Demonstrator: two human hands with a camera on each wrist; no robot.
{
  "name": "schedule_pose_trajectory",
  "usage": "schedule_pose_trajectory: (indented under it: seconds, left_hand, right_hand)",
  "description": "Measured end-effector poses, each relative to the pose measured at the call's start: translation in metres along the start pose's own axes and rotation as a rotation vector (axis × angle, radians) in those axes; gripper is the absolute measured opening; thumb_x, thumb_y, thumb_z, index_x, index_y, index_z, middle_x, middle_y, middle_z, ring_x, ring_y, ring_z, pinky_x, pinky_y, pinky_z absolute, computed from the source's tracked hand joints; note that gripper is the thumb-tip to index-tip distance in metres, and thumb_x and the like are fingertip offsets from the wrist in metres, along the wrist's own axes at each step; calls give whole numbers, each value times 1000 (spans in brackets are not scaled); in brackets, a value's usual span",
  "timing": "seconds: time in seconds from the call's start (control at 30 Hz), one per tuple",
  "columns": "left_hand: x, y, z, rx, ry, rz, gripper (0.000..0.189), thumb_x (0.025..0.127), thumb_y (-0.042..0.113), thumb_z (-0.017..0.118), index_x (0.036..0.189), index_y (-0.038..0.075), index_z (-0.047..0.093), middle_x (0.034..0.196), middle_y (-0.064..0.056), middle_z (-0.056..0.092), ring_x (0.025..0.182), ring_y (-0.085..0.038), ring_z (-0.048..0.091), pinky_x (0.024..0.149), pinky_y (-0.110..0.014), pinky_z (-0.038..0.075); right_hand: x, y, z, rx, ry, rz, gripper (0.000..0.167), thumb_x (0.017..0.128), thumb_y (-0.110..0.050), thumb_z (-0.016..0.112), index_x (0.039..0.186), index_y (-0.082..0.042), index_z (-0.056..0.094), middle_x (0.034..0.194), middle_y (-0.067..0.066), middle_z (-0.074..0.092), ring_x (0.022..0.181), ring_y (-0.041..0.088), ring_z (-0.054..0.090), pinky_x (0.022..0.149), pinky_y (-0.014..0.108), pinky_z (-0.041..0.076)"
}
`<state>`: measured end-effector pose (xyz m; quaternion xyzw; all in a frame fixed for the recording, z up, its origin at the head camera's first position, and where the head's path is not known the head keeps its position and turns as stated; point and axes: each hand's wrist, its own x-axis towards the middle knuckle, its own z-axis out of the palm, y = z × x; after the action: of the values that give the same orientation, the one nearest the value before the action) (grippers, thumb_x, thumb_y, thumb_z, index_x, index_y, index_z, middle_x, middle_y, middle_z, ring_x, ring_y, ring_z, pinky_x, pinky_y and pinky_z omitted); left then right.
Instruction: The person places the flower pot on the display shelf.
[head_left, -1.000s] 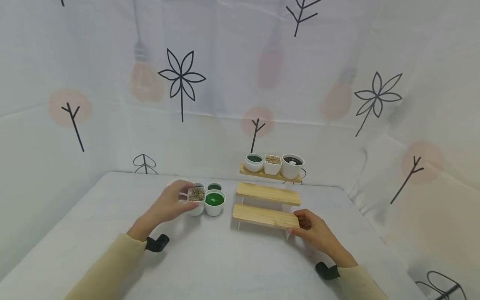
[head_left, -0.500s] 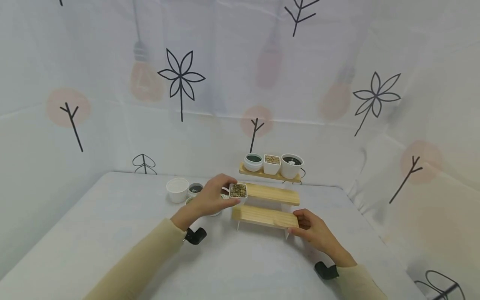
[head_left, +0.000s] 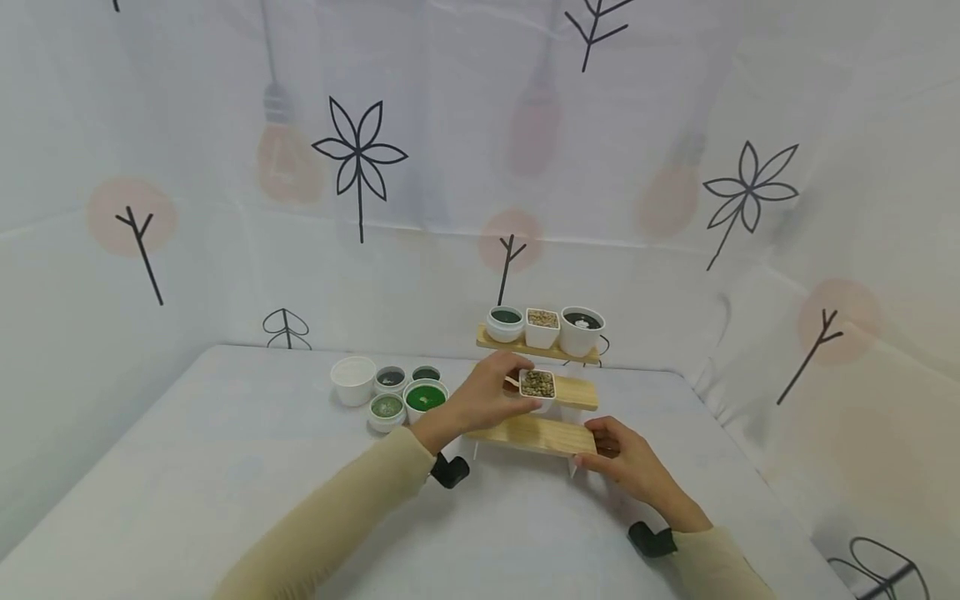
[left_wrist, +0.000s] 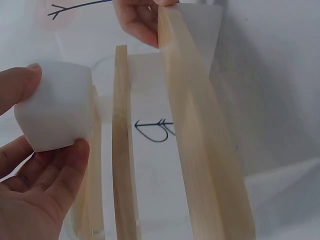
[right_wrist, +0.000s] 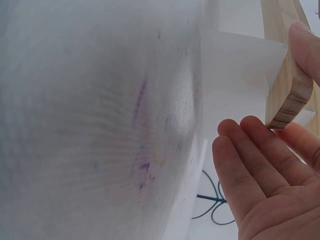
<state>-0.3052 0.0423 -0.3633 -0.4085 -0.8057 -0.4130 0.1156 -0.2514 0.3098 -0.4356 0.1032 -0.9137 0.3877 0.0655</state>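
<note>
In the head view, my left hand grips a small square white pot filled with brownish pebbles, thumb on one side and fingers on the other. The pot is in front of the middle wooden board of a three-tier shelf stand; whether it touches the board cannot be told. The left wrist view shows the pot's smooth white side between thumb and fingers. At the stand's right end, my right hand pinches the end of the lowest wooden board. Its thumb lies on the board in the right wrist view, with the forefinger on the opposite side.
On the top board stand a round white pot, a square pebble pot and a larger white pot. Left of the stand, several white pots cluster, including a green-filled one and a white-topped one. Printed cloth hangs behind.
My left hand has carried the pebble pot rightward from the cluster to the middle board, uncovering the pots at the left. My right hand has stayed at the lowest board's end.
</note>
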Motion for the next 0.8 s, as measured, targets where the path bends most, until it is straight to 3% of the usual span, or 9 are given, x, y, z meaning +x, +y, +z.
schedule_pose_trajectory:
  seconds: [0.2, 0.47, 0.8]
  left_hand:
    - [19, 7, 17, -21, 2, 10, 53, 81, 24, 77, 125, 3, 56, 115, -6, 56, 95, -11, 56, 81, -18, 50]
    - [32, 8, 36, -79, -9, -109, 55, 82, 24, 77, 129, 4, 56, 113, -3, 55, 96, -10, 56, 77, -14, 48]
    - [44, 4, 49, -161, 35, -205, 52, 83, 25, 76, 128, 8, 56, 112, 0, 55, 97, -11, 59, 79, -16, 49]
  right_hand:
    - [-1, 0, -1, -1, 6, -14, 60, 79, -38, 77, 124, -5, 53, 116, 12, 62, 103, 25, 62, 84, 40, 54]
    - [0, 1, 1, 7, 3, -16, 60, 79, -39, 77, 123, -6, 54, 116, 11, 62, 104, 25, 62, 86, 40, 53]
    - [0, 0, -1, 1, 6, -28, 59, 80, -38, 76, 124, -5, 53, 116, 11, 62, 103, 25, 63, 86, 41, 53]
